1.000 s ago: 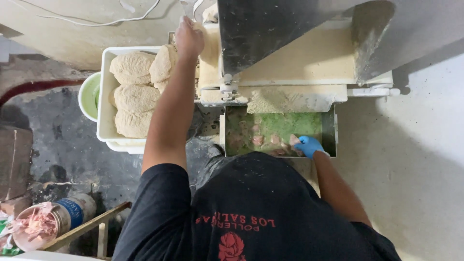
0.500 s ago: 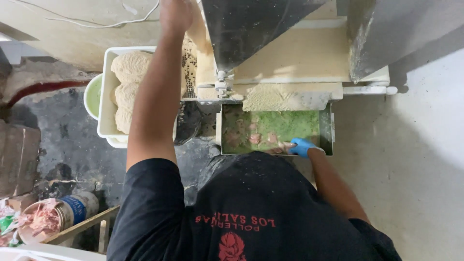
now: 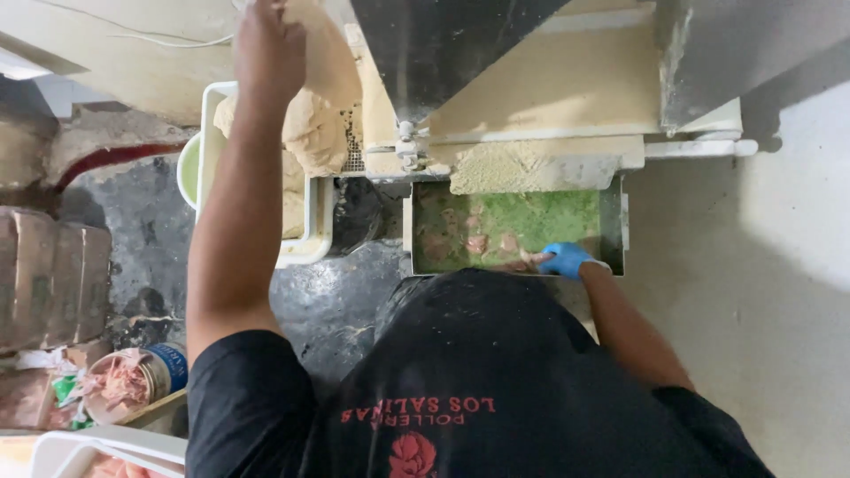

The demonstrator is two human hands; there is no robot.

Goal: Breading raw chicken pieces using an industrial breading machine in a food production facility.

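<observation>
Overhead view of a person in a black shirt at a dough machine [image 3: 549, 97]; the left hand [image 3: 268, 49], bare, is raised high and clenched around the upper end of a pale dough mass [image 3: 314, 124], which hangs below and just right of the hand, over the white tub [image 3: 305, 252]; more dough lies in that tub, beside a pale green bowl [image 3: 186, 168]; the right hand [image 3: 564, 260], in a blue glove, reaches into the metal tray [image 3: 615, 221] under the machine, resting on its green-coated bottom near pinkish pieces [image 3: 482, 242]; whether its fingers grip anything cannot be told; an open can [image 3: 133, 382] stands lower left.
</observation>
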